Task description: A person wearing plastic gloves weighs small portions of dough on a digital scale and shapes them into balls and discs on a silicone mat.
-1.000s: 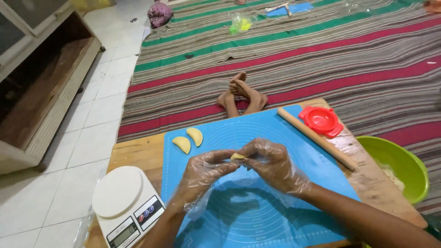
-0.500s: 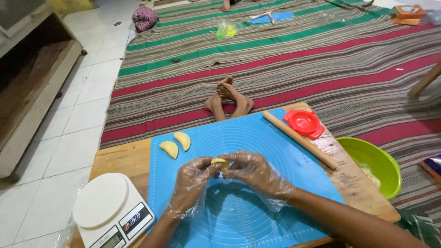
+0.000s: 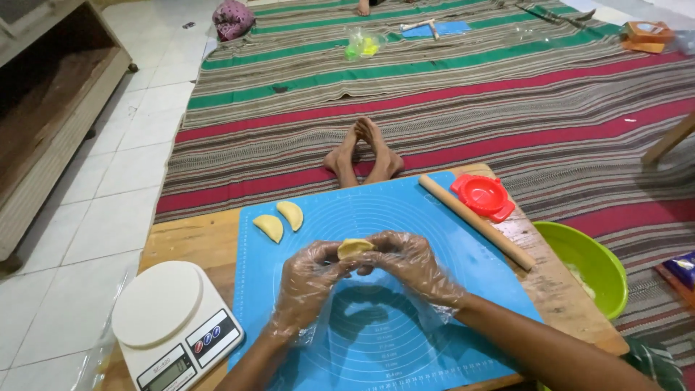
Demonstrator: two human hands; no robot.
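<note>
Pinching a yellow dough pastry between your gloved left hand and right hand — squeeze harder and its seam may split.

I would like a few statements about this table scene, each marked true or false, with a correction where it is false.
1. Both hands hold one yellow dough piece above the blue mat. True: the left hand and the right hand, in clear plastic gloves, pinch it between them.
2. Three finished half-moon pastries lie on the mat. False: two half-moon pastries lie there, near its far left corner.
3. The rolling pin lies beside the red round mould. True.
4. The kitchen scale stands on the person's right. False: it stands on the left, beside the mat.
5. The green bowl sits on the mat. False: it is off the table's right edge.
</note>
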